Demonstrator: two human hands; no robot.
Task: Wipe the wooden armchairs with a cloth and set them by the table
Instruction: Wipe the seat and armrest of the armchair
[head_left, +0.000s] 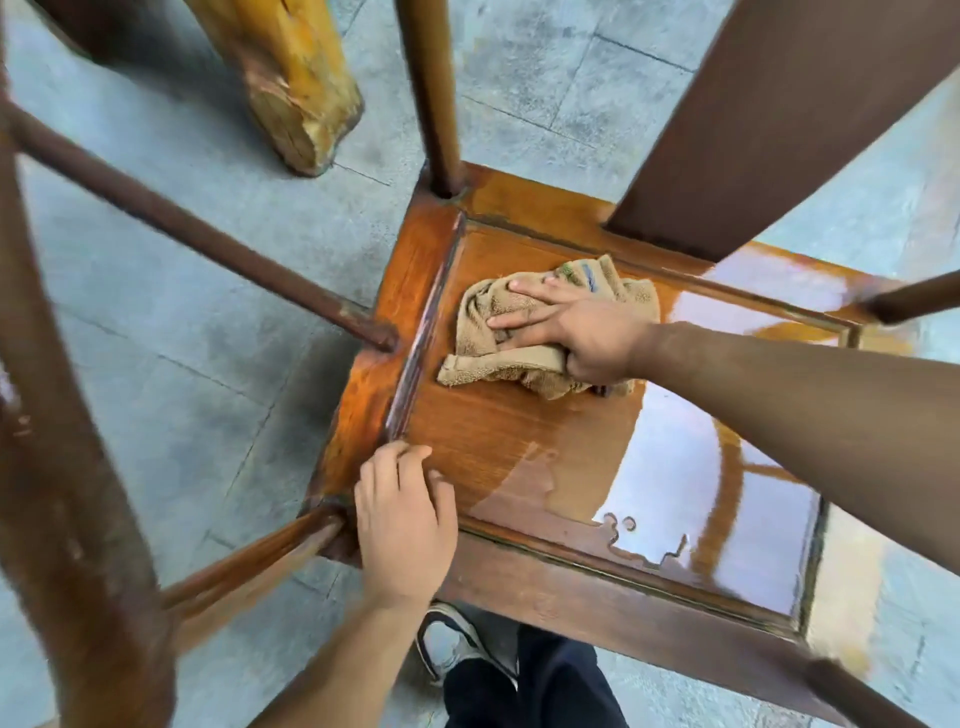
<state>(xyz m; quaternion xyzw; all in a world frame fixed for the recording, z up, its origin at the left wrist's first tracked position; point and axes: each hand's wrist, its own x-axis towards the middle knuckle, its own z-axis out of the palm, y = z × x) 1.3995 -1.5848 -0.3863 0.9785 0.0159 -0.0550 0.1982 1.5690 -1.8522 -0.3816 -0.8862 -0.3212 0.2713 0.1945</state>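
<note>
Wooden armchair (498, 447) seen from above, seat partly wet, right hand (576, 327) pressing a crumpled tan cloth (498, 364) onto the seat's far left part — fingers extended, thumb tucked round the fabric, left hand (405, 525) resting loosely curled on the near left corner — holding nothing, grey stone floor (208, 291) beneath.
</note>
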